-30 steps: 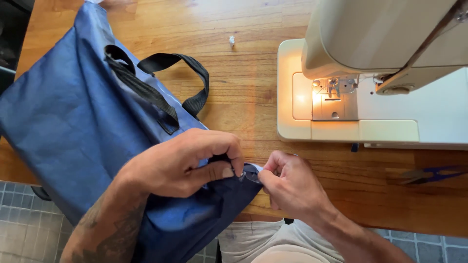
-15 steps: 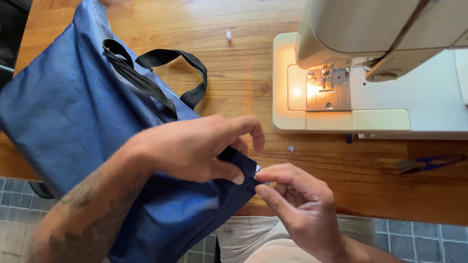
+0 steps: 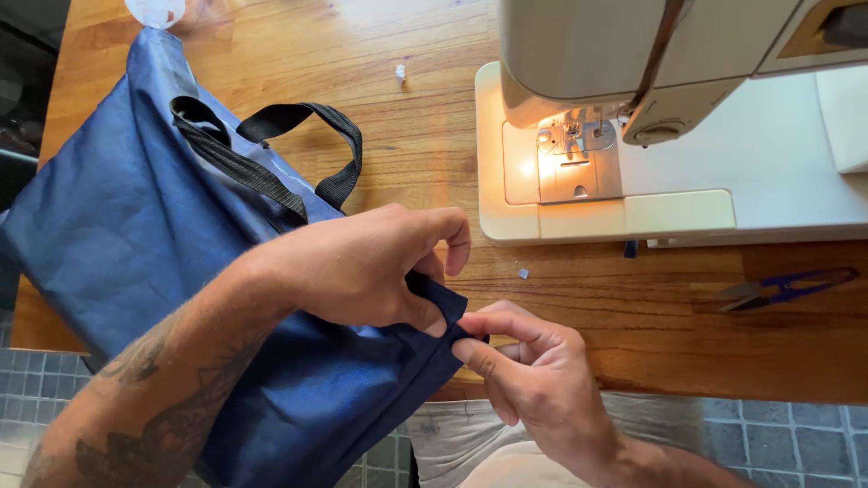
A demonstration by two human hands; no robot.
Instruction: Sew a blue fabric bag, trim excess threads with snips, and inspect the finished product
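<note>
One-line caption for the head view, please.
Both hands, left hand and right hand, pinch a blue bag corner beside a lit sewing machine.

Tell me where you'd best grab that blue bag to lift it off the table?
Probably by the black strap. It arches free above the bag near its top edge, an open loop lying on the table, so fingers could slip under from the far side. Both the left hand and the right hand already pinch the bag's near corner.
</note>
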